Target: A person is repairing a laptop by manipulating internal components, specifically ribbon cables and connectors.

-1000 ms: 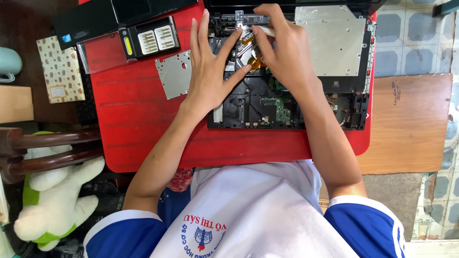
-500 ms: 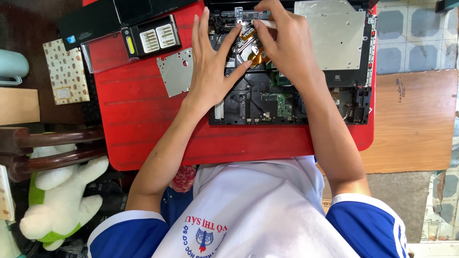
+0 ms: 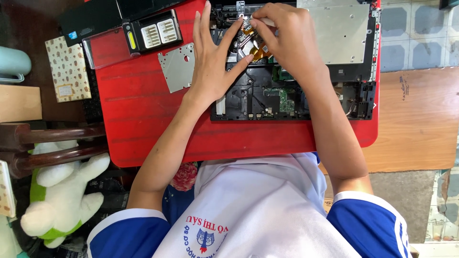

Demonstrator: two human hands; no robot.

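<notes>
An opened black laptop base (image 3: 287, 98) lies on a red table (image 3: 143, 119), its circuit board and a copper heat pipe (image 3: 253, 48) exposed. My left hand (image 3: 215, 67) rests flat on the base's left part with fingers spread and holds nothing. Its index finger reaches toward the copper part. My right hand (image 3: 289, 43) is over the upper middle of the base. Its thumb and fingers pinch a thin pale tool (image 3: 267, 21) at the metal parts near the base's far edge. The tool's tip is hidden by the fingers.
A loose grey metal cover plate (image 3: 177, 67) and a black case of screwdriver bits (image 3: 153, 33) lie left of the laptop. A patterned notebook (image 3: 69, 69), dark wooden chair rails (image 3: 52, 143) and a white-green plush toy (image 3: 62, 191) are at the left. A wooden board (image 3: 416, 119) is at the right.
Both hands stay at the same spot over the laptop. The right hand's fingers have shifted slightly near the far edge, and the view has drifted a little.
</notes>
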